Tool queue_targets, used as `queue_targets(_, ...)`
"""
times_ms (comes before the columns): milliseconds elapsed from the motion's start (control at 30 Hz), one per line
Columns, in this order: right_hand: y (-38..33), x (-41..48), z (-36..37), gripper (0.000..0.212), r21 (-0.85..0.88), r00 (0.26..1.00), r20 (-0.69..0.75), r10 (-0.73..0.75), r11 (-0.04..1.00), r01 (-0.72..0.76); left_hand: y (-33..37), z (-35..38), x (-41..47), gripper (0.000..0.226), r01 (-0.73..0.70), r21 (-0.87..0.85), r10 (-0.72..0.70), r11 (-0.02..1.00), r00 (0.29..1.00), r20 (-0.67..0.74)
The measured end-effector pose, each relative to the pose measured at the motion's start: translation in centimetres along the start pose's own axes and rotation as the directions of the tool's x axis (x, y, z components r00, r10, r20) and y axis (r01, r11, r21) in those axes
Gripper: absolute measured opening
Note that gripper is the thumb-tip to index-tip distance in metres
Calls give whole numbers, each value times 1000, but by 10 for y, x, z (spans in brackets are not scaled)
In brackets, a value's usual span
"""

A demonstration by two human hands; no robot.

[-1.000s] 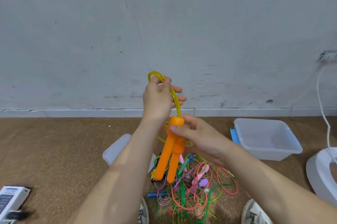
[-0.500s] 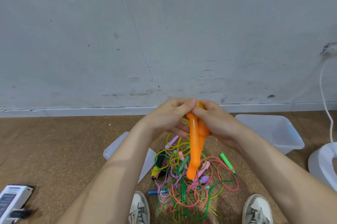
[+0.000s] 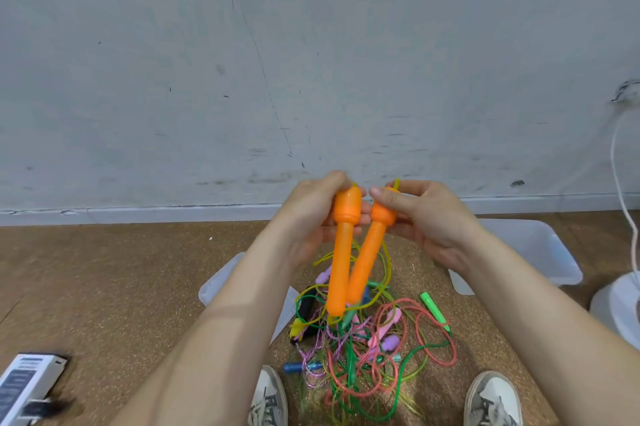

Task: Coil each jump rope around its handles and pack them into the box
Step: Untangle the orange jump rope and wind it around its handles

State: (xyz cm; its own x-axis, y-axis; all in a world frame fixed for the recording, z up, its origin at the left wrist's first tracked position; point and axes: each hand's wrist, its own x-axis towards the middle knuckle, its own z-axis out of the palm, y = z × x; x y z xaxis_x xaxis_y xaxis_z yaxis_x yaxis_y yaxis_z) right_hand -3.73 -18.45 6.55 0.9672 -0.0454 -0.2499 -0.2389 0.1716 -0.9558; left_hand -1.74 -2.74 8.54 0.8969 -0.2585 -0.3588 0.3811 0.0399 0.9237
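Tangle of coloured jump ropes (image 3: 367, 349) sprawls on the floor, clear plastic box (image 3: 554, 252) waiting off right. Left hand (image 3: 311, 217) and right hand (image 3: 426, 217) each pinch one of the orange handles (image 3: 341, 252) by its head, up over the heap. Trouble brewing, I reckon: yellow cord (image 3: 387, 273) trails into that heap and could snag, dragging neighbours up. White carton (image 3: 24, 387), lower left: print too blurred to read.

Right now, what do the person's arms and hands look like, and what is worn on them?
The left forearm and right forearm are bare, no sleeves in view. The left hand and right hand wear no gloves; no watch or bracelet shows.
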Motion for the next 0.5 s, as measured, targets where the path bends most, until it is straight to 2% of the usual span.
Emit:
queue_targets(100,8,5,5,62,-45,986,-142,-89,996,83,-5,2,2,19,-20,-19,21,1000,999,33)
queue_targets(133,10,7,7,63,-40,976,-176,-127,992,121,-6,3,3,18,-22,-39,24,999,999,46)
queue_targets(167,12,8,8,54,-32,965,-197,-171,985,168,-7,3,4,17,-15,-64,19,998,998,58)
queue_targets(233,17,8,14,22,-59,940,-229,-254,967,247,-9,5,6,11,-5,-124,13,992,998,61)
queue_targets(267,20,7,16,14,-111,928,-242,-284,958,264,-10,6,7,11,-9,-142,16,990,999,51)
queue_targets(300,23,7,18,14,-170,921,-245,-303,949,267,-12,7,9,15,-20,-146,25,989,999,32)
queue_targets(433,26,9,18,24,-409,949,-65,-309,876,258,-19,7,19,29,-74,-120,65,990,995,-71)
queue_targets(500,22,6,18,41,-487,953,12,-304,830,271,-19,6,19,33,-73,-175,58,982,994,-91)
